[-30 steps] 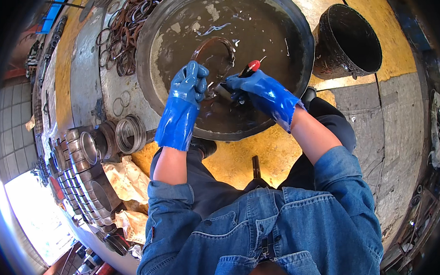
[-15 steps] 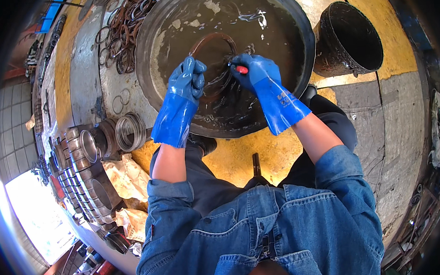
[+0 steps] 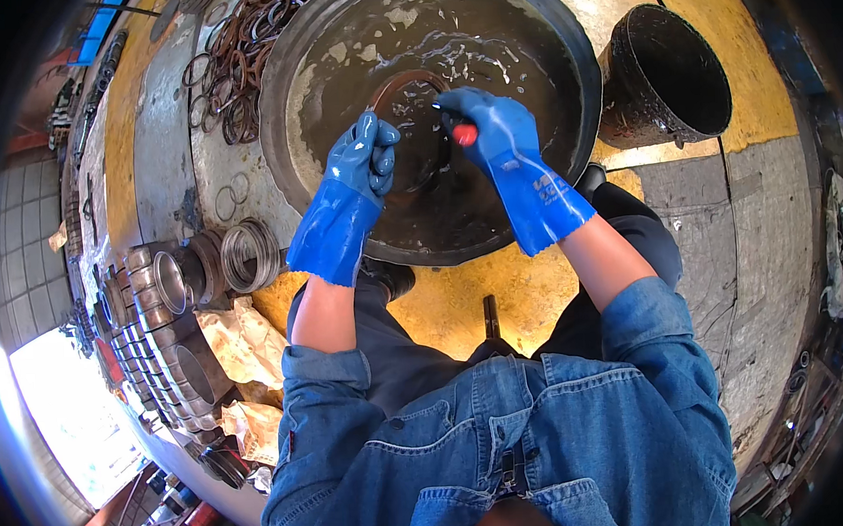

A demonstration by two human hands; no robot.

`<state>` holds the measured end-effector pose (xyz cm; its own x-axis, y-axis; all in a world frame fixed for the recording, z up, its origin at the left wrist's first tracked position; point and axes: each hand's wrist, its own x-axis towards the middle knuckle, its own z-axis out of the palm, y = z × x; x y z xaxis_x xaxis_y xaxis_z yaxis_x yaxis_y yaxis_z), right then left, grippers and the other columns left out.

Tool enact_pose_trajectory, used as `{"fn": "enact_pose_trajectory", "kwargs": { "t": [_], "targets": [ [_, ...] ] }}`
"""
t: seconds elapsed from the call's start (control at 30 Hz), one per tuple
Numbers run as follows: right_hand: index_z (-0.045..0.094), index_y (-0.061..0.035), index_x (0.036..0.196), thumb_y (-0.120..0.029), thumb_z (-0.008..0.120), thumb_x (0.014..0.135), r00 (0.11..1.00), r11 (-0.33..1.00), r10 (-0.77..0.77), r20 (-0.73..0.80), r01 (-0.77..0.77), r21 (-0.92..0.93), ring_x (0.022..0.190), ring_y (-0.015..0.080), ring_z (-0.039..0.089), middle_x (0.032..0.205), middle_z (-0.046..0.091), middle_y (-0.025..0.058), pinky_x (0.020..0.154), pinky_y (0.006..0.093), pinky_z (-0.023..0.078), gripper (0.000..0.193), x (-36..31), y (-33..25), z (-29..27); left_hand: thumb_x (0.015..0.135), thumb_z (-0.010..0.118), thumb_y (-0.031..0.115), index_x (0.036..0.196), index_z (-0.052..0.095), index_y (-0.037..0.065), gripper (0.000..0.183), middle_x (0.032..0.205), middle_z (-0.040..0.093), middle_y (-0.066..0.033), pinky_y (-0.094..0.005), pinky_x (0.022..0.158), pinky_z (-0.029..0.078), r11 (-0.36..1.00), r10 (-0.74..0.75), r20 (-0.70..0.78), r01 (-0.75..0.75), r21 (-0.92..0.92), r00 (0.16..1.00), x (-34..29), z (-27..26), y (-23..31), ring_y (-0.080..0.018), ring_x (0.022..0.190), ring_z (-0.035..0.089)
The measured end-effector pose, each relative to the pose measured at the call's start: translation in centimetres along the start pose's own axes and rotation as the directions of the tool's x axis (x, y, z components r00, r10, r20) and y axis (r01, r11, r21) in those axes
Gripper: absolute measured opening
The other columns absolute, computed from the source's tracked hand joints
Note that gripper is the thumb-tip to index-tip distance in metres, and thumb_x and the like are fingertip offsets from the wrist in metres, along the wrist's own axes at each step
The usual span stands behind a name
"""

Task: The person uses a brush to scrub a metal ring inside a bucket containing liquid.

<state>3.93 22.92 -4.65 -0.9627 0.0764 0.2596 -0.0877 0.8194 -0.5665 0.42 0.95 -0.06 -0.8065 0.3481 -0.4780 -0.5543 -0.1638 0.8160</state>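
My left hand (image 3: 358, 162), in a wet blue rubber glove, is closed on a brown metal ring (image 3: 406, 78). The ring is held tilted over a wide round basin (image 3: 276, 119) of murky brown liquid, and its lower part is hard to see against the liquid. My right hand (image 3: 493, 133), gloved the same way, is closed around a red-handled tool (image 3: 465, 134) at the ring's right side. The tool's working end is dark and mostly hidden, so I cannot tell its exact kind.
A dark bucket (image 3: 626, 104) stands right of the basin. Left of it lies a heap of rusty rings (image 3: 234, 60). Nearer are a stack of bright thin rings (image 3: 250, 256), rows of metal cylinders (image 3: 156, 322) and crumpled brown paper (image 3: 241, 341).
My right hand has moved slightly up and away from me along the ring with the tool. The ring has lowered a little, and the liquid is more rippled. My left hand keeps its grip.
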Motion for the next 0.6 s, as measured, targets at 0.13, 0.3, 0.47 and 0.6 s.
{"fn": "enact_pose_trajectory", "kwargs": {
  "t": [0.13,0.3,0.47,0.6],
  "targets": [
    [0.077,-0.0126,0.101,-0.027,0.073,0.088,0.725,0.732,0.48,0.494,-0.642,0.229,0.082,0.018,0.072,0.09,0.077,0.0071,0.075,0.0316,0.056,0.02,1.5,1.5,0.8,0.106,0.054,0.039,0.092,0.066,0.008,0.036,0.061,0.053,0.0002,-0.0212,0.042,0.031,0.996,0.062,0.024,-0.063,0.056,0.998,-0.2,0.4,0.0,-0.007,0.045,0.04],
    [0.075,0.0019,0.1,-0.026,0.071,0.089,0.643,0.281,0.261,0.72,-0.764,0.58,0.074,0.0146,0.066,0.086,0.073,0.0092,0.068,0.0309,0.051,0.031,-1.3,-0.6,-0.9,0.106,0.056,0.035,0.092,0.065,0.006,0.033,0.066,0.055,-0.0012,-0.0212,0.044,0.033,0.992,0.122,0.035,-0.123,0.039,0.992,-0.4,-0.2,-0.4,-0.0069,0.05,0.045],
    [0.072,0.0072,0.11,-0.007,0.069,0.091,0.602,-0.155,0.199,0.774,-0.76,0.631,0.075,0.0192,0.069,0.094,0.073,0.0144,0.061,0.0298,0.055,0.023,-1.8,-1.0,1.3,0.106,0.054,0.036,0.094,0.063,0.007,0.033,0.058,0.051,-0.002,-0.0241,0.039,0.029,0.984,0.158,-0.071,-0.151,0.098,0.985,0.6,0.2,-0.8,-0.0091,0.04,0.037],
    [0.071,0.0069,0.109,-0.013,0.073,0.092,0.725,-0.055,0.221,0.652,-0.658,0.751,0.074,0.0187,0.07,0.096,0.074,0.0144,0.065,0.0279,0.056,0.026,-0.8,-0.2,-0.5,0.105,0.056,0.037,0.092,0.062,0.009,0.031,0.055,0.045,-0.0006,-0.0256,0.039,0.027,0.966,0.246,-0.102,-0.253,-0.06,0.964,0.8,-1.6,0.1,-0.0088,0.04,0.036]
  ]
}}
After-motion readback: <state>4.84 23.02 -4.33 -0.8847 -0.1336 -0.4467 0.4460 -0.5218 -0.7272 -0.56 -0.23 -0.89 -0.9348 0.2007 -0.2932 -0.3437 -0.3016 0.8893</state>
